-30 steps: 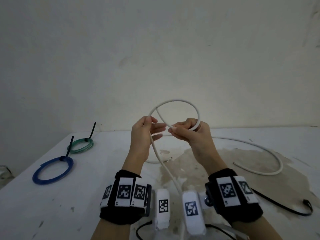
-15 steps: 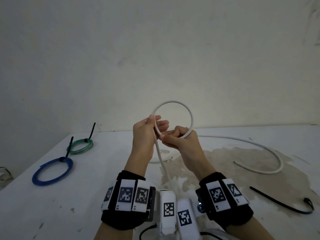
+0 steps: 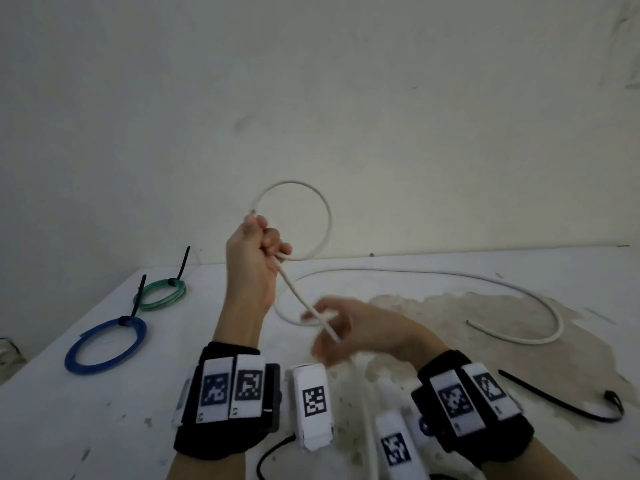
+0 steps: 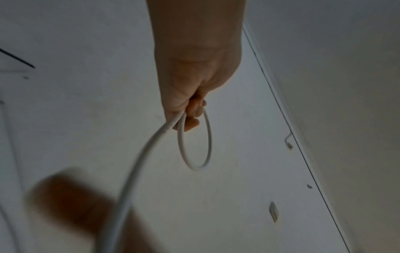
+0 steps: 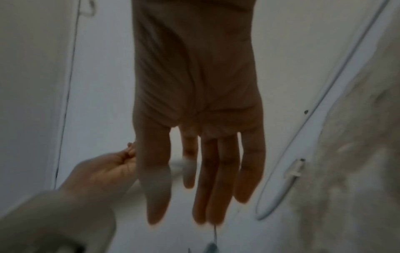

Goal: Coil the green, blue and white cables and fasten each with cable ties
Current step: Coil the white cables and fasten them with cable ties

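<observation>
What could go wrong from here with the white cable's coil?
Only the left hand grips the single white cable loop; it may spring open. The right hand is open and blurred by the trailing strand, so its next catch could miss. The long tail may drag toward the loose black cable tie.

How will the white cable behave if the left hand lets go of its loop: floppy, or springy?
Probably springy: the white cable keeps a round, unsagging loop above the left hand. Its loose length on the table lies in broad curves, not kinks, so it would likely uncoil. It looks light, pinched by the fingers.
</observation>
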